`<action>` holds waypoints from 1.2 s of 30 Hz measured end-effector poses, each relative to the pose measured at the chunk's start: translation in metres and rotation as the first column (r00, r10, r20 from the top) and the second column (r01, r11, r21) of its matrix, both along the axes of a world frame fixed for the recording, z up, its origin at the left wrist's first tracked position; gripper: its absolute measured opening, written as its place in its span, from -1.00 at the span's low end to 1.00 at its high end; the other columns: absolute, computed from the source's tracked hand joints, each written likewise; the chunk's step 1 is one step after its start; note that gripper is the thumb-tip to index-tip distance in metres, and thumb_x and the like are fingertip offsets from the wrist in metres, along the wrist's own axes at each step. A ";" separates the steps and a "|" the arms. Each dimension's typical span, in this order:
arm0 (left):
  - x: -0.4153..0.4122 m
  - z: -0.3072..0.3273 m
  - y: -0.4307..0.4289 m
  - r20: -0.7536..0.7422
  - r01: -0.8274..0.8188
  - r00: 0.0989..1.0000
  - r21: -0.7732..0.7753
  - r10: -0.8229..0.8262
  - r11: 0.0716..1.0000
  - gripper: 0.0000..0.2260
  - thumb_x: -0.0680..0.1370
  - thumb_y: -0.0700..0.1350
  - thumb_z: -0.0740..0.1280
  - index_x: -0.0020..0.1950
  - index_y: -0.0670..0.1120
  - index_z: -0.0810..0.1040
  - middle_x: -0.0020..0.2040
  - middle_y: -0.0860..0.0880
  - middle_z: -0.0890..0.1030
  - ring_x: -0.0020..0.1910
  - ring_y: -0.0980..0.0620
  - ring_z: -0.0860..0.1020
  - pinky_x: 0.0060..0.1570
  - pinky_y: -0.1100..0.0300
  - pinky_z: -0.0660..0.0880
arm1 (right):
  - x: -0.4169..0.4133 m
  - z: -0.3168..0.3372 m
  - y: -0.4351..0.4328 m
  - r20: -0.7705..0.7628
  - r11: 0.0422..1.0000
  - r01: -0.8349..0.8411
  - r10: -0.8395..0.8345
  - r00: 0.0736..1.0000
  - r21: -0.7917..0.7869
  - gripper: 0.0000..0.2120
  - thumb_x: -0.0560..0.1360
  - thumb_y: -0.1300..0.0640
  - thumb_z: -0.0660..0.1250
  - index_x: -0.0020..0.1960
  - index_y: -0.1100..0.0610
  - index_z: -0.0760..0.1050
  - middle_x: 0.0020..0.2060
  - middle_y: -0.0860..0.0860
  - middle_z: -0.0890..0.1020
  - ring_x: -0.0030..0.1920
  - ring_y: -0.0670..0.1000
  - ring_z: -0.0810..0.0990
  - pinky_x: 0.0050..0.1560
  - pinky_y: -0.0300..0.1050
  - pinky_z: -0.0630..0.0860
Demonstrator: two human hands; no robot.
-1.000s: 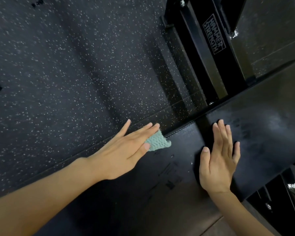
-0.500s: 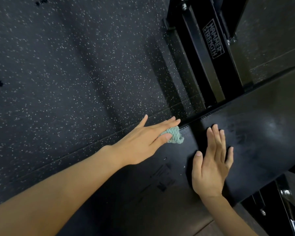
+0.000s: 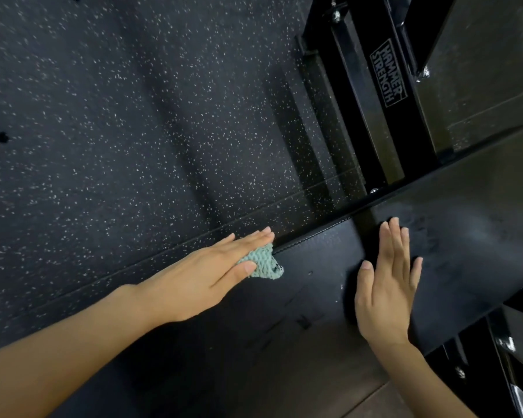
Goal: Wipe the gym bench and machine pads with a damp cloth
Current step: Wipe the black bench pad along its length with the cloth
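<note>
Head view. The left hand [image 3: 206, 276], fingers straight and together, presses a green cloth [image 3: 261, 265] flat against the far edge of the black bench pad [image 3: 314, 260]. The cloth lies at 9 o'clock from the right hand [image 3: 387, 285], which rests palm-down on the pad with fingers extended, holding nothing. A black frame [image 3: 387, 72] marked "HAMMER STRENGTH" stands at 1 o'clock; speckled floor [image 3: 133, 116] fills 10 o'clock. The pad's sheen at 3 o'clock may be moisture.

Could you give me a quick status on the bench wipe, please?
Left hand flat, pressing cloth on bench pad edge. Right hand flat on pad. Nothing seen in the way.
</note>
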State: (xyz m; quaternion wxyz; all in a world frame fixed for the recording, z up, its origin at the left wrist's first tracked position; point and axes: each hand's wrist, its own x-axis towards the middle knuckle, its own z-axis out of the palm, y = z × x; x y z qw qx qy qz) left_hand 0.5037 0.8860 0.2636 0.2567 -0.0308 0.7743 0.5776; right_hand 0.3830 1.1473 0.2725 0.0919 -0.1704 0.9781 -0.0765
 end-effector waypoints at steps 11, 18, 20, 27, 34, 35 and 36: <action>0.023 0.005 -0.015 0.039 0.038 0.999 -0.011 -0.038 0.999 -0.54 0.66 0.07 -0.01 0.53 0.30 -0.07 0.53 0.43 -0.01 0.48 0.48 -0.06 0.48 0.44 -0.11 | 0.063 -0.005 -0.037 -0.018 0.996 0.087 -0.087 0.996 -0.014 -0.40 0.62 -0.01 -0.08 0.61 0.13 -0.04 0.60 -0.02 -0.03 0.60 -0.01 -0.14 0.54 0.19 -0.15; -0.002 0.001 -0.006 0.024 0.017 1.000 0.017 -0.017 1.000 -0.54 0.70 0.02 0.04 0.59 0.17 0.01 0.58 0.28 0.05 0.51 0.42 0.01 0.49 0.42 -0.03 | 0.102 -0.007 -0.061 -0.032 0.991 0.135 -0.135 0.990 0.001 -0.39 0.60 0.01 -0.05 0.61 0.14 -0.03 0.60 -0.01 -0.01 0.60 -0.01 -0.12 0.53 0.14 -0.16; -0.015 0.000 0.001 0.004 0.009 1.000 0.026 -0.009 1.000 -0.54 0.71 0.01 0.04 0.60 0.12 0.03 0.59 0.24 0.06 0.51 0.39 0.02 0.48 0.44 -0.04 | 0.112 -0.007 -0.068 -0.040 0.989 0.147 -0.147 0.988 -0.005 -0.39 0.59 0.02 -0.04 0.61 0.13 -0.03 0.60 0.01 0.01 0.60 0.00 -0.11 0.53 0.14 -0.17; -0.017 -0.005 0.003 -0.013 0.015 1.000 0.064 -0.015 0.998 -0.53 0.71 0.01 0.04 0.61 0.14 0.00 0.59 0.25 0.07 0.54 0.29 0.09 0.52 0.32 0.05 | 0.119 -0.010 -0.077 -0.077 0.981 0.195 -0.194 0.978 0.005 -0.40 0.59 0.04 -0.04 0.61 0.13 0.00 0.60 0.00 0.05 0.60 0.00 -0.05 0.53 0.18 -0.11; 0.038 0.006 -0.026 -0.005 0.089 0.996 0.025 -0.089 0.996 -0.49 0.67 0.08 0.02 0.57 0.29 -0.12 0.55 0.42 -0.08 0.49 0.46 -0.03 0.49 0.41 -0.03 | 0.119 -0.010 -0.077 -0.074 0.981 0.195 -0.194 0.978 0.014 -0.39 0.58 0.04 -0.06 0.61 0.13 -0.01 0.60 -0.02 0.03 0.60 -0.02 -0.08 0.54 0.23 -0.08; 0.046 0.007 -0.031 0.001 0.095 0.996 0.019 -0.095 0.995 -0.49 0.66 0.09 0.01 0.56 0.31 -0.13 0.54 0.44 -0.09 0.49 0.46 -0.04 0.50 0.39 -0.03 | 0.119 -0.010 -0.077 -0.077 0.981 0.191 -0.190 0.979 0.015 -0.39 0.58 0.04 -0.06 0.61 0.13 -0.01 0.60 -0.01 0.03 0.60 -0.02 -0.08 0.54 0.24 -0.08; 0.055 0.008 -0.035 0.008 0.101 0.995 0.010 -0.102 0.995 -0.49 0.65 0.10 0.00 0.55 0.32 -0.14 0.52 0.47 -0.11 0.49 0.46 -0.04 0.50 0.39 -0.03 | 0.119 -0.010 -0.078 -0.079 0.982 0.189 -0.187 0.979 0.013 -0.39 0.58 0.04 -0.06 0.61 0.14 -0.01 0.60 -0.01 0.03 0.60 -0.02 -0.08 0.54 0.24 -0.07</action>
